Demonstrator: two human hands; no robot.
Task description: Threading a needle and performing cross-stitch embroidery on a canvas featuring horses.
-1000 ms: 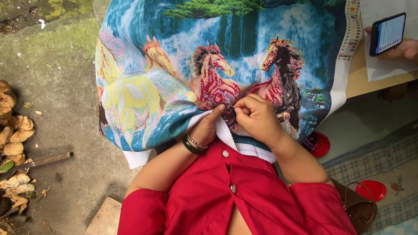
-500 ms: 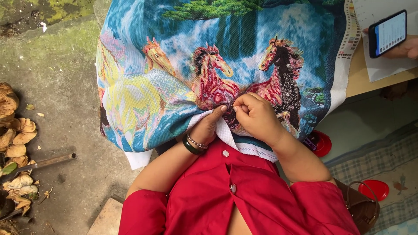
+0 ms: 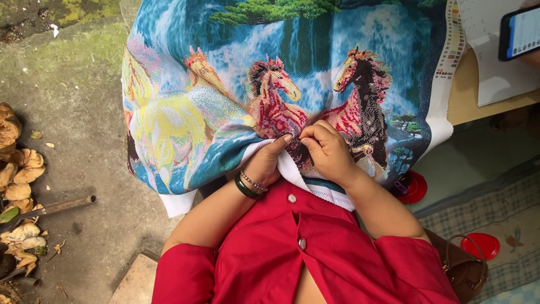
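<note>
I see both hands on horse embroidery cloth (image 3: 225, 112) — left hand (image 3: 269, 163) gripping its white edge, right hand (image 3: 328, 151) pinched shut on the stitching, needle too small to tell.

A large cross-stitch cloth (image 3: 236, 112) showing horses before a waterfall lies spread over the person's lap. The left hand (image 3: 269, 162) grips its near white edge from below, thumb on top. The right hand (image 3: 329, 151) rests on the cloth just beside it, fingertips pinched together at the stitching of the red horse. Far right, another person's phone (image 3: 518, 32) hangs above a paper sheet (image 3: 495, 79). Dry leaves (image 3: 17, 169) lie at the left.
</note>
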